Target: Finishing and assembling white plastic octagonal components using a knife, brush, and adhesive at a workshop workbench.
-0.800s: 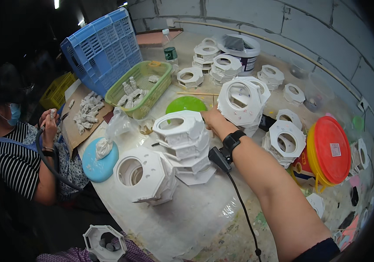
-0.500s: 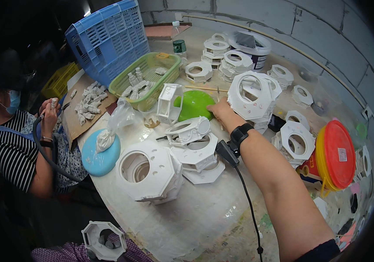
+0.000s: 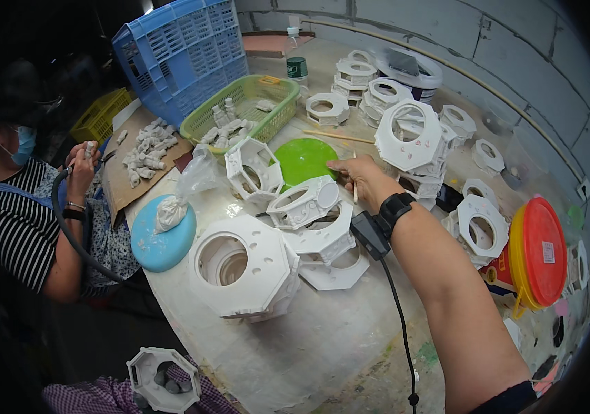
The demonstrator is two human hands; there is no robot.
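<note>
One octagonal white frame (image 3: 238, 174) has tipped, left of the right hand (image 3: 365, 176). Its fingers meet the green disc (image 3: 304, 160), grip unclear.

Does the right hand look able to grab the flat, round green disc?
Probably yes: the right hand has its fingertips at the right edge of the round green disc, with nothing in between, though a thin pale stick seems to be in its grip.

Octagonal frames (image 3: 271, 272) look matt, the green disc (image 3: 305, 160) smooth plastic.
</note>
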